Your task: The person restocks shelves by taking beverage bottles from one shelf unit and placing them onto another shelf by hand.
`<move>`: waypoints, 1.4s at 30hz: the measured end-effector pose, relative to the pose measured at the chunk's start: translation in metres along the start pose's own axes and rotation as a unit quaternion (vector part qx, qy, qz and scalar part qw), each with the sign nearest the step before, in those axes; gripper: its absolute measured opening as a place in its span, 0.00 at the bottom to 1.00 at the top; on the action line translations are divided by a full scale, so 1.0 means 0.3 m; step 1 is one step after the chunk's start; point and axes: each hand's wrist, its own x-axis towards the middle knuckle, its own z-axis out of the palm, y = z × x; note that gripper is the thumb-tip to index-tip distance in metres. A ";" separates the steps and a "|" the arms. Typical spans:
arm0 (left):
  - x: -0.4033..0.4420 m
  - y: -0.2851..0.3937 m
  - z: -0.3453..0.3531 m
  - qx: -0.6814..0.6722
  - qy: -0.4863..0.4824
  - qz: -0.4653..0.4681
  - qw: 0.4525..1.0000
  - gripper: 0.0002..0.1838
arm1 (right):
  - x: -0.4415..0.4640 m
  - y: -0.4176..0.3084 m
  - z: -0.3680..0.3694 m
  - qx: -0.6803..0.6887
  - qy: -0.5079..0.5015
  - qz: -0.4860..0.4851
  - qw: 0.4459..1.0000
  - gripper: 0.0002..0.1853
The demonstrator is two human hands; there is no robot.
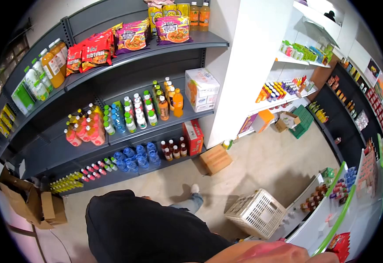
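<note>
Black clothing point(143, 228) of the wearer fills the lower middle of the head view. At its upper edge a small patch of skin point(146, 198) shows, perhaps part of my left hand; its fingers are hidden. A large pinkish, skin-toned shape point(270, 253) lies very close to the camera at the bottom right, and whether it is my right hand or arm I cannot make out. Nothing held is visible. A leg in blue jeans point(195, 201) with a light shoe point(195, 188) stands on the floor beyond the clothing.
Dark shelves point(125, 139) at the left hold noodle packets point(132, 37) and bottles point(141, 115). A cardboard box point(215, 160) sits by the shelf end. A white crate point(257, 215) stands before the right shelves. An open carton point(46, 208) is at lower left, a green crate point(302, 122) further back.
</note>
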 end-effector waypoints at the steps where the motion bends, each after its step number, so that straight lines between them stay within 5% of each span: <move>1: 0.023 0.007 -0.014 0.011 -0.012 -0.011 1.000 0.16 | 0.024 -0.029 -0.012 -0.041 -0.006 -0.062 0.997 0.13; 4: 0.147 0.048 -0.082 0.036 -0.021 -0.003 0.999 0.15 | 0.085 -0.117 -0.087 -0.221 0.027 -0.413 0.883 0.12; 5: 0.197 0.088 -0.134 0.043 -0.014 0.010 0.999 0.15 | 0.120 -0.174 -0.124 -0.240 0.030 -0.460 0.855 0.12; 8: 0.398 0.257 -0.260 0.044 0.034 0.083 0.995 0.14 | 0.266 -0.345 -0.242 -0.288 0.011 -0.477 0.830 0.12; 11: 0.593 0.485 -0.364 -0.085 0.133 0.164 0.974 0.14 | 0.620 -0.732 -0.453 -0.364 -0.101 -0.249 0.892 0.10; 12: 0.655 0.558 -0.396 -0.137 0.153 0.184 0.961 0.16 | 0.567 -0.918 -0.471 -0.158 -0.020 -0.234 0.959 0.20; 13: 0.660 0.646 -0.424 -0.261 0.139 0.177 0.939 0.15 | 0.518 -1.158 -0.506 -0.095 0.007 -0.226 0.969 0.19; 14: 0.637 0.737 -0.450 -0.379 0.127 0.167 0.901 0.15 | 0.526 -1.364 -0.550 -0.073 0.016 -0.244 0.967 0.19; 18: 0.688 0.864 -0.526 -0.307 0.108 0.323 0.889 0.17 | 0.162 -2.231 -0.497 -0.006 0.058 -0.546 0.836 0.18; 23: 0.571 0.900 -0.605 -0.265 0.153 0.245 0.920 0.17 | -0.239 -2.952 -0.330 -0.048 0.078 -0.725 0.683 0.12; 25: 0.572 0.842 -0.575 -0.347 0.189 0.208 0.895 0.16 | -0.307 -3.213 -0.276 -0.086 0.134 -0.836 0.526 0.13; 26: 0.582 0.806 -0.547 -0.387 0.209 0.175 0.881 0.16 | -0.338 -3.330 -0.231 -0.027 0.075 -0.808 0.584 0.14; 28: 0.639 0.697 -0.480 -0.477 0.273 0.171 0.818 0.15 | -0.337 -3.586 -0.192 -0.068 0.178 -0.848 0.495 0.15; 30: 0.619 0.621 -0.440 -0.430 0.298 0.012 0.852 0.15 | -0.363 -3.810 -0.155 -0.096 0.185 -0.828 0.521 0.16; 32: 0.520 0.589 -0.385 -0.483 0.308 -0.055 0.818 0.16 | -0.341 -4.053 -0.125 -0.123 0.228 -0.860 0.440 0.21; 35: 0.466 0.560 -0.262 -0.568 0.383 -0.103 0.721 0.16 | -0.232 -4.430 -0.057 -0.160 0.190 -0.845 0.474 0.22; 37: 0.411 0.602 -0.220 -0.550 0.354 -0.194 0.731 0.16 | -0.195 -4.558 0.014 -0.226 0.206 -0.823 0.479 0.27; 39: 0.374 0.634 -0.192 -0.410 0.266 -0.118 0.864 0.16 | -0.168 -4.616 0.074 -0.236 0.234 -0.808 0.485 0.30; 42: 0.427 0.725 -0.135 -0.584 0.200 -0.248 0.747 0.14 | -0.151 -4.695 0.131 -0.211 0.260 -0.791 0.512 0.34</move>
